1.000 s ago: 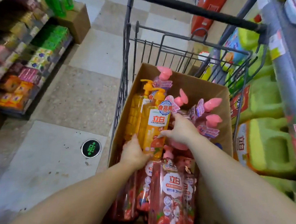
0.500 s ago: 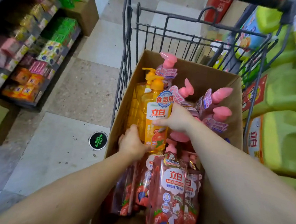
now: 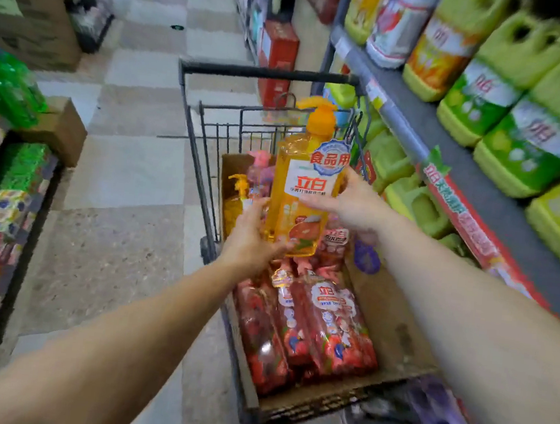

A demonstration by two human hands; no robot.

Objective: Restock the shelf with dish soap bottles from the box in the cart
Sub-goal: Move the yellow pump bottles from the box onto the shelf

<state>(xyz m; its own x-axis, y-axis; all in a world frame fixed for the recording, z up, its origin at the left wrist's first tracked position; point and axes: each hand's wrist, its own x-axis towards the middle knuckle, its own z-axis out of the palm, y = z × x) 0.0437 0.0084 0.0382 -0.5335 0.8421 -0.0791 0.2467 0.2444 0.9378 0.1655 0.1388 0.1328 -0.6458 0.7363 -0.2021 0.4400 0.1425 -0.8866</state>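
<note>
Forearms of mine reach forward over the cardboard box, which sits inside the wire cart. Nearest me in the box, red dish soap bottles lie packed side by side, caps pointing away from me. Above them I hold an orange bottle upright, lifted clear of the box. My left hand cups its lower left edge near the base, fingers curled around it. My right hand grips the label's right side, thumb across the front. Its orange pump cap rises level with the cart's far rim. Behind the held bottle, at the far end of the box, a second orange bottle stands with some pink-capped ones, blurred. Right of the cart, the shelf carries rows of green jugs above a red price strip. Left of the cart, across tiled floor, low racks hold colourful packs.
</note>
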